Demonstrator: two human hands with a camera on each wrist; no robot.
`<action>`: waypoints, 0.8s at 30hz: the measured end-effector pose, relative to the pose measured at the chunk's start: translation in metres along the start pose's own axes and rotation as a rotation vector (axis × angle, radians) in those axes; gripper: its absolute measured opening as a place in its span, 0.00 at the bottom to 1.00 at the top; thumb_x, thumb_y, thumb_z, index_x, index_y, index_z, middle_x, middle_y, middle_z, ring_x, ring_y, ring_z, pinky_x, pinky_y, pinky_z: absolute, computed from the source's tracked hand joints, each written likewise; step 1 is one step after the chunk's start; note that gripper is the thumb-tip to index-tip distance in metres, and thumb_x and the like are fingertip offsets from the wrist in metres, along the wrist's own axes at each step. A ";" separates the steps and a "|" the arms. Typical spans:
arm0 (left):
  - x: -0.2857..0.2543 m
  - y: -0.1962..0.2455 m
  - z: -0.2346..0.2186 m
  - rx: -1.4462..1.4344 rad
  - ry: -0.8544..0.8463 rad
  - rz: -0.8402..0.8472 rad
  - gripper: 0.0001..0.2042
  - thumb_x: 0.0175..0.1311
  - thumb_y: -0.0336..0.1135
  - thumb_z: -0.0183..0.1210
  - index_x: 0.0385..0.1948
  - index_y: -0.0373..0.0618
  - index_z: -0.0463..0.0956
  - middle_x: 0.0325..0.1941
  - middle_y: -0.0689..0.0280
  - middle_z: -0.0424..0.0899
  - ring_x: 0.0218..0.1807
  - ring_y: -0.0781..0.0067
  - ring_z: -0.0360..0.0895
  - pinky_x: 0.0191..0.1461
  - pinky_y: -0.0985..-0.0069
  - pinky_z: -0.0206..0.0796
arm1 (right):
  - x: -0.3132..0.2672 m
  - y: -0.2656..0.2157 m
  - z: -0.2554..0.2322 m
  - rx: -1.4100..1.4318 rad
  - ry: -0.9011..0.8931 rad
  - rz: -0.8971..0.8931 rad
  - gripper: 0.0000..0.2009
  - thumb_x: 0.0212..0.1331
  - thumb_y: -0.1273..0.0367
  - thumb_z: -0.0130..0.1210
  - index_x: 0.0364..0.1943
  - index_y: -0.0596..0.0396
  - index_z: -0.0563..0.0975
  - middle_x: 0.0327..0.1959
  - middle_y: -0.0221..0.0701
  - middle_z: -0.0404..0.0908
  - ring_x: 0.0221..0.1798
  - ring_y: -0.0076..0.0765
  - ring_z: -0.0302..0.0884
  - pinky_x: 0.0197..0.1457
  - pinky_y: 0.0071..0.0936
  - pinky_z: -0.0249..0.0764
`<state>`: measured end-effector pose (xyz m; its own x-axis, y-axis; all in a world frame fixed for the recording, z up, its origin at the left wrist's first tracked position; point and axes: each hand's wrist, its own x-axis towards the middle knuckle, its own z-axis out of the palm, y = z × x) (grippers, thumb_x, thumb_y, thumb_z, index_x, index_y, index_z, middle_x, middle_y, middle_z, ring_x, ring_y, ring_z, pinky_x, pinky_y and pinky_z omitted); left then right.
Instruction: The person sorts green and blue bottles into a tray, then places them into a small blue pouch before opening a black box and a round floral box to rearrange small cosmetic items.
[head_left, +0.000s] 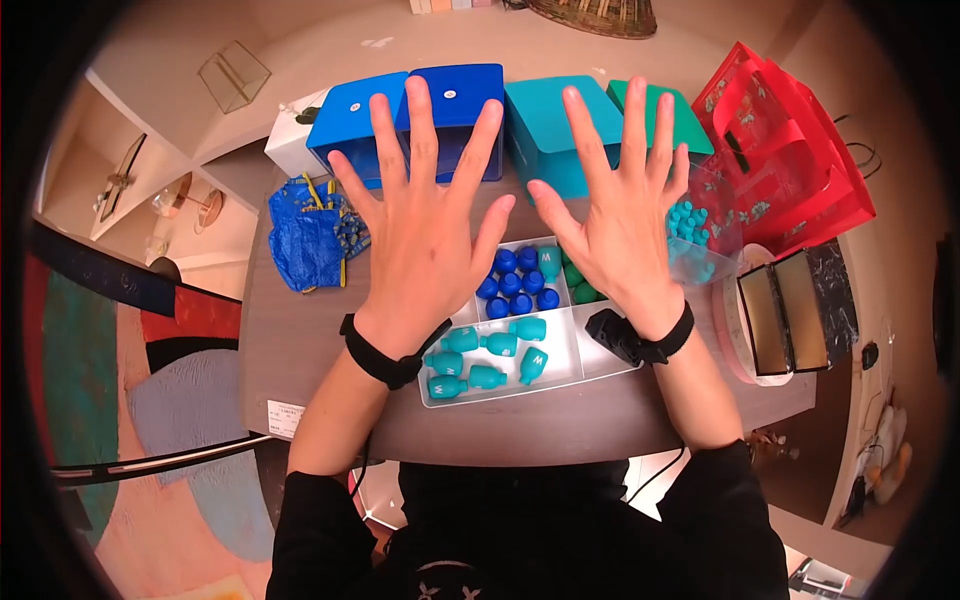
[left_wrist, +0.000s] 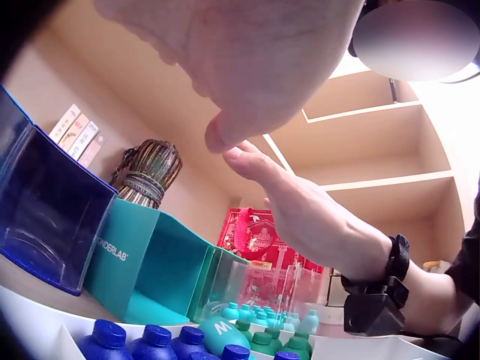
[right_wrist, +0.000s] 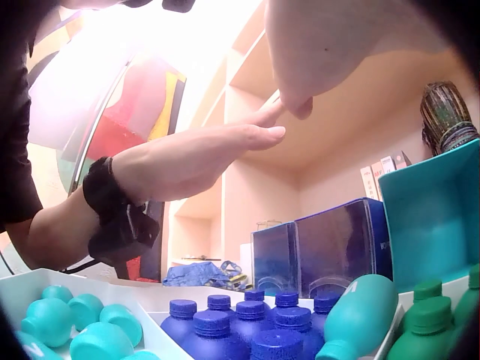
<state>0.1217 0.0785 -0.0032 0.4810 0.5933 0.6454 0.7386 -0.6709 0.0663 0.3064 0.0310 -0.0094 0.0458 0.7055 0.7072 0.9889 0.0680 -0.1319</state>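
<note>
Both hands are raised above a white divided tray (head_left: 600, 360), fingers spread and straight, holding nothing. The left hand (head_left: 425, 225) is over the tray's left side, the right hand (head_left: 625, 215) over its right side. In the tray's front compartment lie several teal bottles (head_left: 487, 377). Behind them stand dark blue bottles (head_left: 521, 304) in one compartment, with one teal bottle (head_left: 549, 262) leaning at their right. Green bottles (head_left: 584, 292) are partly hidden by the right hand. In the left wrist view the right hand (left_wrist: 315, 210) shows beyond the left; the right wrist view shows the left hand (right_wrist: 187, 161).
Behind the tray stand a light blue box (head_left: 350, 125), a dark blue box (head_left: 465, 130), a teal box (head_left: 560, 130) and a green box (head_left: 680, 118). A blue bag (head_left: 305, 240) lies left. At right are a clear container (head_left: 715, 255) of small teal bottles, a red bag (head_left: 790, 160) and an open case (head_left: 790, 310).
</note>
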 end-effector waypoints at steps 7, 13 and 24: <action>-0.001 0.003 0.005 -0.008 -0.037 -0.004 0.36 0.62 0.45 0.61 0.75 0.68 0.58 0.82 0.49 0.38 0.81 0.35 0.33 0.66 0.19 0.27 | 0.000 0.003 -0.002 0.007 0.002 -0.003 0.39 0.55 0.51 0.63 0.74 0.27 0.61 0.81 0.46 0.41 0.81 0.64 0.34 0.70 0.75 0.39; -0.004 0.004 0.005 -0.022 -0.060 -0.003 0.36 0.63 0.45 0.61 0.74 0.69 0.58 0.82 0.50 0.39 0.81 0.36 0.33 0.66 0.19 0.29 | -0.001 0.000 0.001 0.014 -0.008 -0.018 0.39 0.55 0.53 0.63 0.74 0.27 0.61 0.81 0.46 0.42 0.81 0.63 0.34 0.69 0.75 0.40; -0.002 0.001 0.006 0.014 -0.085 0.011 0.35 0.66 0.45 0.58 0.76 0.63 0.55 0.82 0.48 0.38 0.81 0.35 0.33 0.69 0.22 0.25 | 0.000 0.001 0.004 0.002 -0.008 -0.015 0.38 0.56 0.53 0.62 0.74 0.27 0.62 0.81 0.46 0.42 0.81 0.63 0.34 0.69 0.75 0.39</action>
<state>0.1245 0.0794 -0.0090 0.5268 0.6221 0.5793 0.7396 -0.6713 0.0483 0.3069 0.0338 -0.0130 0.0300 0.7102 0.7034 0.9892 0.0797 -0.1227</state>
